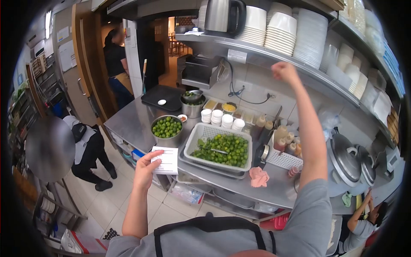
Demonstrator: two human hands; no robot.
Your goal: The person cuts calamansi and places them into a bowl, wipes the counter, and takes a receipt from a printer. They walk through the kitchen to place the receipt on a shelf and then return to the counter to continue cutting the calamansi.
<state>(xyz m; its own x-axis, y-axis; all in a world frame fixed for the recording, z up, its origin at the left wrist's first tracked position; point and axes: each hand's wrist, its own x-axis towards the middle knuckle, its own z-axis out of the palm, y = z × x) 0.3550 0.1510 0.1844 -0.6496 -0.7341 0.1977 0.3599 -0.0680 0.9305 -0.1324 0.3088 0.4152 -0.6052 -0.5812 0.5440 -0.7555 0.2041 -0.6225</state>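
Between the fingers and thumb of my left hand is a white printed slip, held in front of the counter's edge. My right hand is raised high beneath the steel shelf, its fingers curled; whatever it holds, if anything, cannot be made out. Below, a white perforated basket holds many small green limes and a metal utensil. Left of the basket stands a steel bowl full of limes. A pink cloth lies to the basket's right.
Stacked bowls and a kettle stand on the shelf. Sauce bottles and large lidded pots are at right. One person bends at left, another stands in the doorway, another is at lower right.
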